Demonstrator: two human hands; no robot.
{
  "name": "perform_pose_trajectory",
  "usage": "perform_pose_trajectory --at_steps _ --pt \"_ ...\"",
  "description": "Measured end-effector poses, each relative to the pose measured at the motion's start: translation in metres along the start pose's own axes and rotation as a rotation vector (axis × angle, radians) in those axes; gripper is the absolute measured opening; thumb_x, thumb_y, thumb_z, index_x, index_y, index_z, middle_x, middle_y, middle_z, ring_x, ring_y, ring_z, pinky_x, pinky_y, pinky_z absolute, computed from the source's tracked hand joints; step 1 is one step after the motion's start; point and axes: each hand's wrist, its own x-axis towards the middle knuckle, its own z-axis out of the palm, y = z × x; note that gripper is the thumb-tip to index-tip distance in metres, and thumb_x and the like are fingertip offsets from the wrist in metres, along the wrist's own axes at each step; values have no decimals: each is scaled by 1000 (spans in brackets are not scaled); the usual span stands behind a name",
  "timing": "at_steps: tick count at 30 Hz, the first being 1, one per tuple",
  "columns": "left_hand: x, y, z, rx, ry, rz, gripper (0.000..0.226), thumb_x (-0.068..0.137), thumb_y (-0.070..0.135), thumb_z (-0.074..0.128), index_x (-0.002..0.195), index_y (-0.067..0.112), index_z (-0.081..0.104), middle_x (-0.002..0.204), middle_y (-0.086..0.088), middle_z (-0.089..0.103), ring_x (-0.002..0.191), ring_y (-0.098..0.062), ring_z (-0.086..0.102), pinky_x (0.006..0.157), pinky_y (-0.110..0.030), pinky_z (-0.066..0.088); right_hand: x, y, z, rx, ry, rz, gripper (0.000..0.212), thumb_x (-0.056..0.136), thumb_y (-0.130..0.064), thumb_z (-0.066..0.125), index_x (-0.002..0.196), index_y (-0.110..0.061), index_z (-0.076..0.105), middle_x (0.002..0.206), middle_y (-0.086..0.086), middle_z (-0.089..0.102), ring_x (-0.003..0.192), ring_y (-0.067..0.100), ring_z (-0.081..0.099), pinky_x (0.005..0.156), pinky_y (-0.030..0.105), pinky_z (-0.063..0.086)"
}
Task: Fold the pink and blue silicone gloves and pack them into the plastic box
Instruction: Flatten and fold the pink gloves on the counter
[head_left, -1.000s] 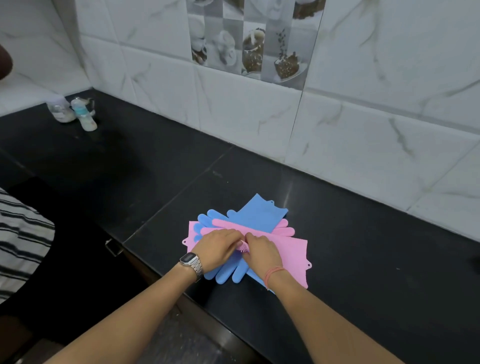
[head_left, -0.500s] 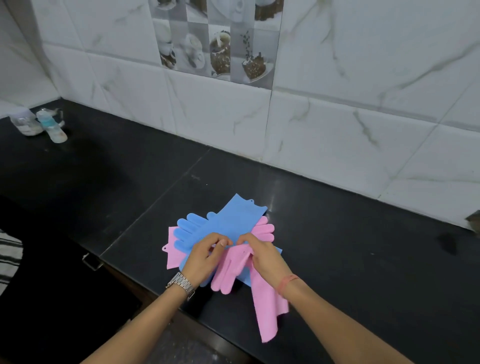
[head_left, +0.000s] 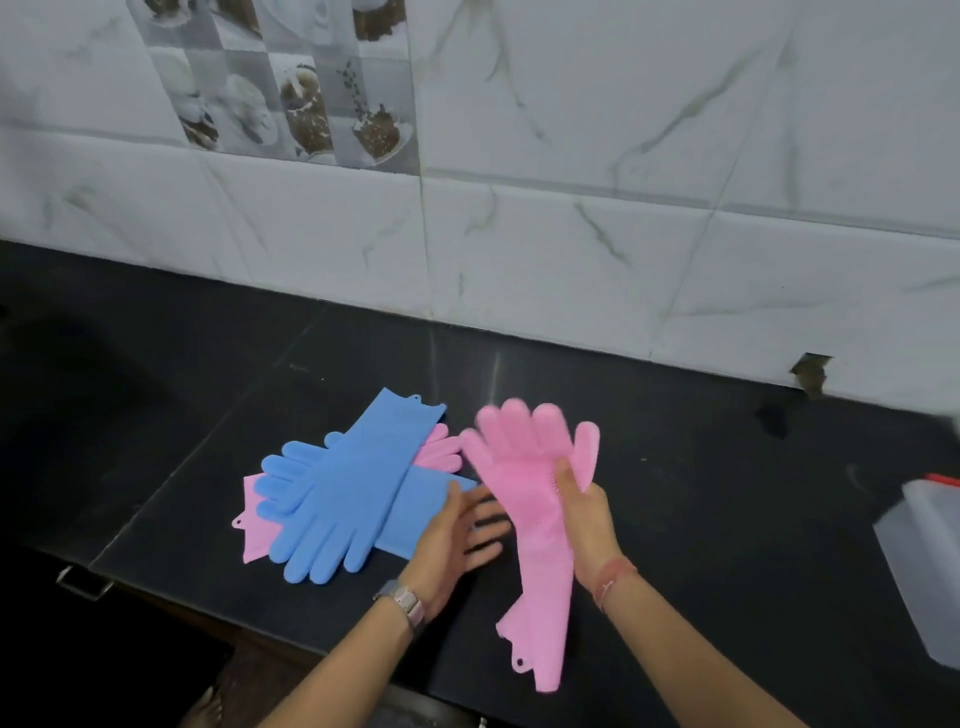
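Between the right hand's (head_left: 584, 512) curled fingers and thumb hangs a pink glove (head_left: 535, 519), gripped mid-palm. Left hand (head_left: 457, 535) fingers spread loose, just beside it.

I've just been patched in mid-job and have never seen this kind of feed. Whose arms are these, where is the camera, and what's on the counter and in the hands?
No machine here: these are a person's two bare arms, seen from a wide-angle camera worn on the head, looking forward and down. The right hand grips a pink glove, lifted with its fingers up and its cuff hanging down. The left hand is open beside it, fingers spread, holding nothing. On the black counter lies a crossed pile: two blue gloves over a second pink glove, which peeks out underneath. At the right edge stands a translucent plastic box, only partly in view.
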Motion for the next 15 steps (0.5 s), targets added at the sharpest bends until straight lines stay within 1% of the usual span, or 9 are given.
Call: perform_pose_trajectory --at_steps 2,3,4,5,7,8,10,12,15 --pt "2 -13 24 170 -92 -72 43 96 56 40 118 26 63 114 1 71 105 -17 67 84 -34 55 3 6 -24 75 53 131 30 102 -35 46 113 -14 65 107 6 72 100 22 68 87 37 54" --pt "3 -19 34 272 -101 -103 39 94 52 47 113 25 65 110 1 72 101 -15 68 82 -33 56 3 9 -37 66 64 180 30 103 -30 45 120 -12 61 112 8 69 104 24 65 91 39 52" --pt "5 -26 41 378 -94 -130 35 92 50 52 110 23 66 107 1 73 98 -15 69 83 -34 57 2 12 -50 31 63 228 29 103 -25 43 125 -12 57 114 8 67 105 26 63 90 40 51" --pt "7 -33 46 476 -82 -157 32 92 46 55 108 21 66 105 0 73 96 -16 69 86 -36 56 -1 16 -62 -10 50 278 28 102 -20 41 126 -14 56 113 7 66 104 25 62 86 40 52" --pt "10 -45 54 631 -43 -172 22 94 33 57 106 17 65 103 -4 73 95 -20 69 90 -42 55 -6 24 -84 -66 17 341 30 100 -11 39 124 -21 53 109 2 66 99 22 62 72 39 54" --pt "11 -50 56 687 -15 -150 18 93 26 57 104 13 65 102 -8 72 95 -24 69 89 -44 55 -8 27 -93 -91 10 351 32 98 -8 39 125 -22 52 110 1 65 99 21 62 69 37 54" --pt "11 -56 62 754 42 -101 16 92 19 58 101 9 65 100 -14 72 94 -29 69 86 -44 56 -9 34 -105 -158 23 359 35 96 -5 42 127 -20 49 112 0 63 100 20 63 69 35 55" --pt "9 -59 68 830 54 -80 15 91 21 59 98 10 65 97 -12 72 91 -27 69 81 -38 57 -8 39 -113 -232 40 336 38 94 -3 44 128 -19 48 111 -1 63 99 19 64 72 38 58" --pt "6 -63 73 953 63 -33 14 90 23 60 98 12 64 93 -8 72 85 -22 69 71 -28 54 -8 47 -119 -314 97 259 43 92 0 46 130 -22 47 101 -5 64 92 15 64 82 42 59"
